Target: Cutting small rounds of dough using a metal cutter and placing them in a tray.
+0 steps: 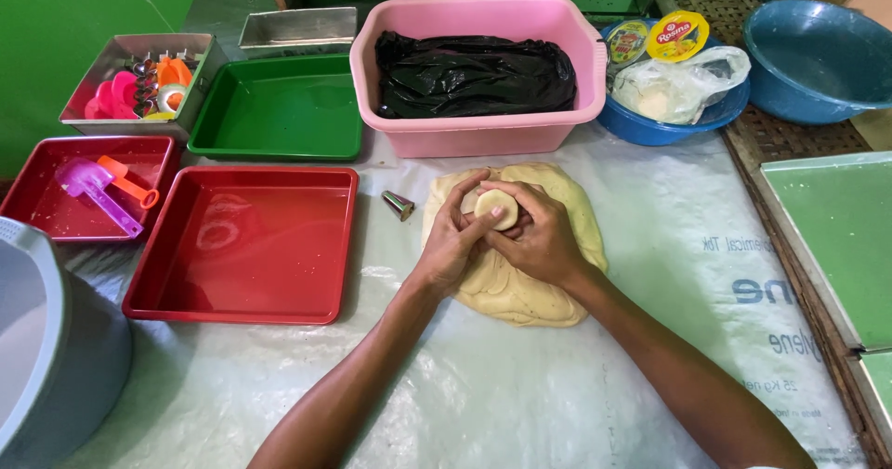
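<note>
I've got both hands cupped round a small dough disc [494, 208]; left hand [452, 237] and right hand [539, 237] closed on it, just above the big dough slab [520, 292], beside the red tray [243, 244]

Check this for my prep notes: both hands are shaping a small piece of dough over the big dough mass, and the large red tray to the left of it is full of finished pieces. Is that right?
Not quite. The head view shows the large red tray holds no finished pieces. The rest stands: the left hand and right hand shape a small piece of dough over the big dough mass.
</note>
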